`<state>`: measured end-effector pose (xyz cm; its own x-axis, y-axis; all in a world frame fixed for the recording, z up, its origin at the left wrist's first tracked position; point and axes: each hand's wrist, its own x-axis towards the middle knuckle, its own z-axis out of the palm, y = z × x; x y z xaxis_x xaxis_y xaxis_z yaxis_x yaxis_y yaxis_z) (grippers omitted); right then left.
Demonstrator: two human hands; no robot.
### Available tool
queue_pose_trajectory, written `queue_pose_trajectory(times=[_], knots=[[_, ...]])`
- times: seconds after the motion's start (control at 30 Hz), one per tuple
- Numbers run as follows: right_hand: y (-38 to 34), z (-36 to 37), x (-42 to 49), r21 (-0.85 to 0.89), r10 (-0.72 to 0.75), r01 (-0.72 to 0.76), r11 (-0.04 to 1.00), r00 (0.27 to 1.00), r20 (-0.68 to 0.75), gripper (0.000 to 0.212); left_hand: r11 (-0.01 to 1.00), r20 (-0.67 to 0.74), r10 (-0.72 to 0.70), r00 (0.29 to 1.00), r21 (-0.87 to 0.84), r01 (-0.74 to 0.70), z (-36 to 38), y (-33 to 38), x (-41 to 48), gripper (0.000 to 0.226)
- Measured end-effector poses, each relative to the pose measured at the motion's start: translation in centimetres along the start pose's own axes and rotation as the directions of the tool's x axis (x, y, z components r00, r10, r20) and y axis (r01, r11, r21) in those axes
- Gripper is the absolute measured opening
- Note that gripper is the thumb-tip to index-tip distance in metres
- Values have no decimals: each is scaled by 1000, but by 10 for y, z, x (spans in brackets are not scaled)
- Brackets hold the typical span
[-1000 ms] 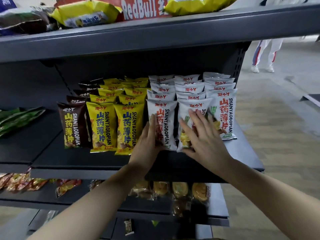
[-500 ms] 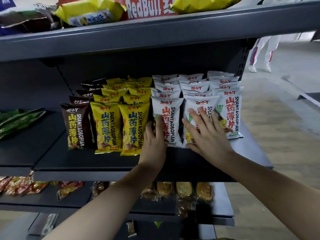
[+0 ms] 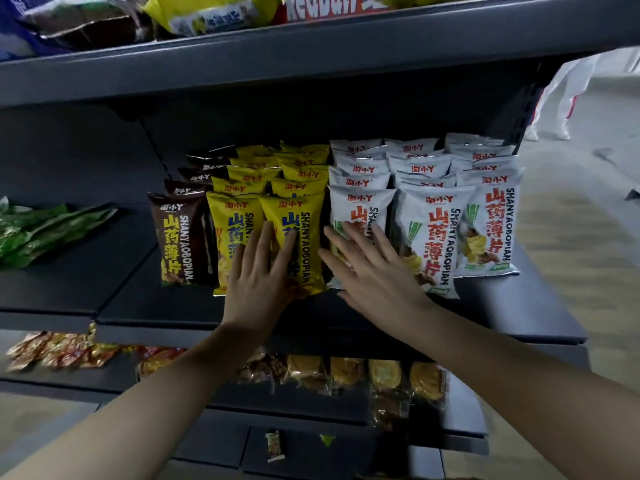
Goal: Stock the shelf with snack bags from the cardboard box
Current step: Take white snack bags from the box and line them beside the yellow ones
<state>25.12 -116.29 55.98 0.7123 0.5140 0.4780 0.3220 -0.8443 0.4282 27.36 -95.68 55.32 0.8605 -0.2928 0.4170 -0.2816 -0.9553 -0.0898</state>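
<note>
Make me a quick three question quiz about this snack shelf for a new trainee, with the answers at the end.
1. True or false: the left hand lies with straight fingers on a yellow bag.
2. Among the upright bags, which colour stands furthest left? A. white B. brown C. yellow
3. How many columns of white bags stand side by side on the shelf?
Key: 1 true. 2 B, the brown bag. 3 three.
</note>
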Motion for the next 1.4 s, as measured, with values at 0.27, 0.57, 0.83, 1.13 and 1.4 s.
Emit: queue_pose_trajectory(times=[0.27,0.57,0.83,1.13,1.4], knots=[[16,23,9,11,-11,11,1000,1000,-7,52,999,-14,16,1000,33,-15,4,-3,15,112],[-31,13,13,-33,54,-58,998,993,-109,31,998,-38,57,998,3,-57,0,-11,8,98],[-45,14,39,44,28,-32,999,996,84,89,1000,34,-8,999,6,7,2,-61,-12,89],[-58,14,49,105,95,-115,988,979,180,75,996,56,-79,995,-30,81,7,-54,-5,90],[-38,-11,26,143,118,-141,980,980,160,77,985,-222,33,974,-157,-69,-5,11,-19,59]])
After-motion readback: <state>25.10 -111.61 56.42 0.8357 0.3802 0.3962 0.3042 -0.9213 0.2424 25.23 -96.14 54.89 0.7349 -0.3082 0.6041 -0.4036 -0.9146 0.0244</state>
